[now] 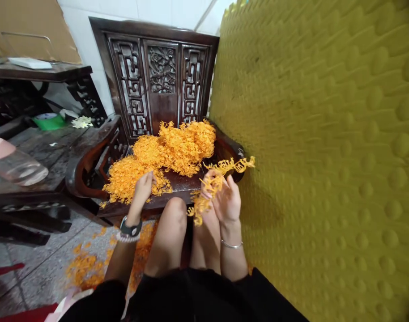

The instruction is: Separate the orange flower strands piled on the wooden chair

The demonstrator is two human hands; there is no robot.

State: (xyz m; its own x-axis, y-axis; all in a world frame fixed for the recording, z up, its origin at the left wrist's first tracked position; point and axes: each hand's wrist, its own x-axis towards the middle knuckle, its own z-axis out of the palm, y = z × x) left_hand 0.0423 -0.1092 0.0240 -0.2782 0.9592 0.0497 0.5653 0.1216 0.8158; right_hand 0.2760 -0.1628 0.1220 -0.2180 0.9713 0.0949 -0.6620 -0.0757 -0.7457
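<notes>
A large heap of orange frilly pieces (164, 154) lies on the seat of a dark carved wooden chair (159, 76) in front of my knees. My left hand (143, 188) reaches into the near edge of the heap, fingers curled down among the pieces. My right hand (224, 197) is raised above my right knee, palm toward me, its fingers closed on a strand of yellow-orange frills (221, 172) that sticks out to the right and hangs down to the left.
A big yellow bumpy foam sheet (325, 156) fills the right side, close to my right hand. More orange pieces (85, 268) lie scattered on the tiled floor at lower left. A dark wooden table (30, 152) with a clear container (18, 167) stands at left.
</notes>
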